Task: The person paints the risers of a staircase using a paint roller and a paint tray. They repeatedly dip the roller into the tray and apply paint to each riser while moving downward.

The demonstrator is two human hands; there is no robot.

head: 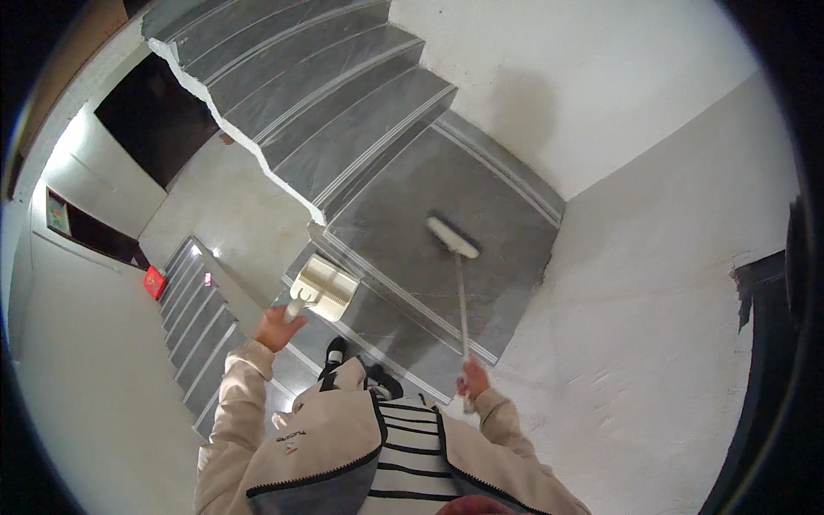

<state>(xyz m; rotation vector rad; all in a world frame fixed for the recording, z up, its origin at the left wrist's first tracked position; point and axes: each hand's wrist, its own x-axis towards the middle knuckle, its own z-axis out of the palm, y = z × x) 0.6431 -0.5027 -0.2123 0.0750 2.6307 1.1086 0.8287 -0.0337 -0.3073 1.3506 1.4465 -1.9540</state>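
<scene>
My left hand (280, 328) grips the short handle of a cream plastic dustpan (327, 287), which is held over the edge of the steps in front of me. My right hand (474, 380) is closed around the long pale handle of a broom (454, 238). The broom's white head with dark bristles lies over the grey tiled landing (399, 193), well ahead and to the right of the dustpan. Its bristles look slightly blurred.
Grey tiled stairs (335, 84) with ridged nosings rise ahead to the left. A pale wall (618, 257) bounds the landing at right. On the left a lower flight (199, 341) descends beside a red object (154, 282). My black shoes (336, 351) stand on a step.
</scene>
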